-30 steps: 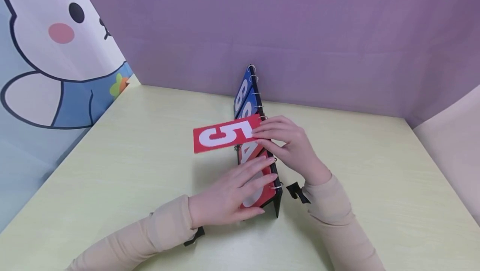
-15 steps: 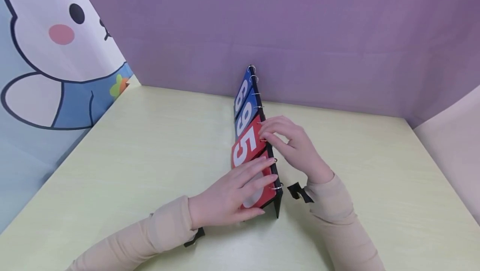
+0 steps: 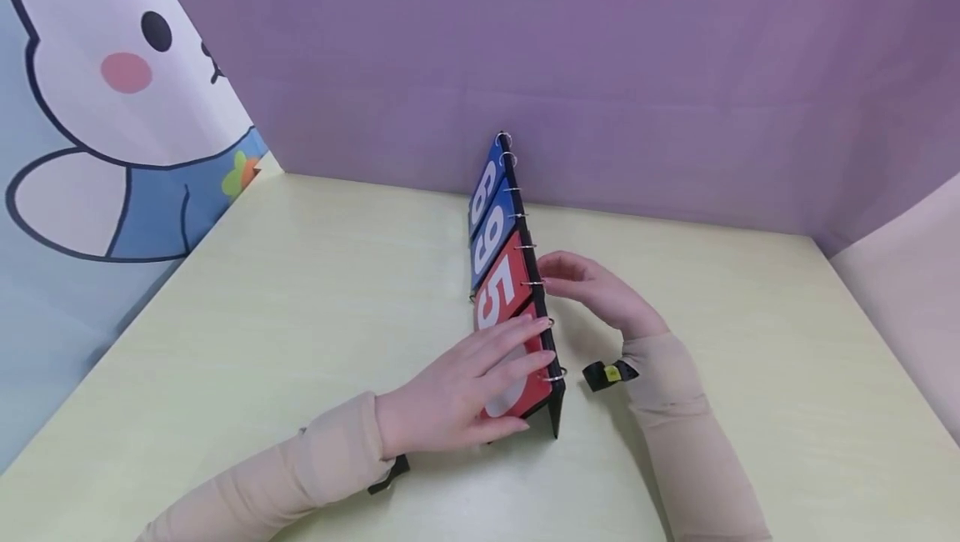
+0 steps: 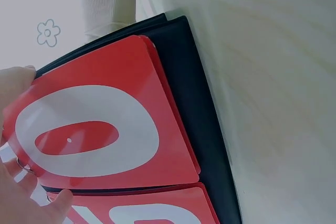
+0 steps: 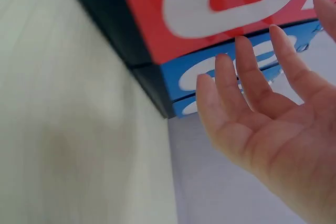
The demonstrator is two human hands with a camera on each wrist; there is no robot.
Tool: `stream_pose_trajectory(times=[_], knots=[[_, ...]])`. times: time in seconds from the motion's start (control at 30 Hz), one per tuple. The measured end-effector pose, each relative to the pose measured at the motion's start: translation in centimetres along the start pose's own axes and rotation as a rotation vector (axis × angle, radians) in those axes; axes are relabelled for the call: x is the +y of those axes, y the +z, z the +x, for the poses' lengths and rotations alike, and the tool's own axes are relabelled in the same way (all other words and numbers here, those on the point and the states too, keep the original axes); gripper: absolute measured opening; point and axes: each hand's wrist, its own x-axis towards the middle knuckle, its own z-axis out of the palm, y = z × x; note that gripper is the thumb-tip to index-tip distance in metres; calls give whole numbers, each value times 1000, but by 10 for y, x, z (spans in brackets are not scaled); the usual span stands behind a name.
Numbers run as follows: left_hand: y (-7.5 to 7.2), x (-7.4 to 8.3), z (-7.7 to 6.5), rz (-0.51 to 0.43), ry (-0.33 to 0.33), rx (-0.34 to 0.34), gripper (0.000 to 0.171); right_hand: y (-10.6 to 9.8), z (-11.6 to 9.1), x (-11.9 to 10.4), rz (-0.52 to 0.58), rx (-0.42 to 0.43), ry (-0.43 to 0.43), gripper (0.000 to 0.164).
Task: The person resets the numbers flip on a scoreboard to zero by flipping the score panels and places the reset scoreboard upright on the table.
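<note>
A flip scoreboard (image 3: 556,398) with a black stand stands tented on the table, its ring-bound number cards facing left. Two blue cards (image 3: 495,229) are at its far end, and a red card with a white 5 (image 3: 510,279) lies flat against the face nearer me. My left hand (image 3: 450,400) rests with spread fingers over the nearest red card, a 0 in the left wrist view (image 4: 131,156); its fingertips reach the ringed top edge. Behind the board is my right hand (image 3: 600,292), fingers loosely bent and holding nothing. The right wrist view shows its palm beside red and blue cards (image 5: 197,74).
The pale wooden table (image 3: 360,275) extends around the scoreboard. A purple cloth (image 3: 637,83) hangs at the back, with a cartoon-printed cloth (image 3: 67,108) to the left. Small black devices (image 3: 609,374) are strapped at both wrists.
The raised red 5 card has come down onto the scoreboard's front. My right hand has let go of it and moved behind the top edge. The left hand has stayed still.
</note>
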Motion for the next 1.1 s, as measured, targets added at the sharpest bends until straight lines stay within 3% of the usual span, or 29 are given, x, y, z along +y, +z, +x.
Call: stream_pose_trajectory(times=[0.37,0.73,0.93,1.1], knots=[[1,0,0,2,-5,0,70,-2,5,15,-5,-66,11,42],[1,0,1,-6,-31,-28,72,-1,4,13,-50,-96,29,42],[2,0,1,2,-28,-25,72,-15,0,16,-81,-80,-26,27],[3,-1,0,6,-18,-20,71,-29,-6,20,-91,-53,-13,27]])
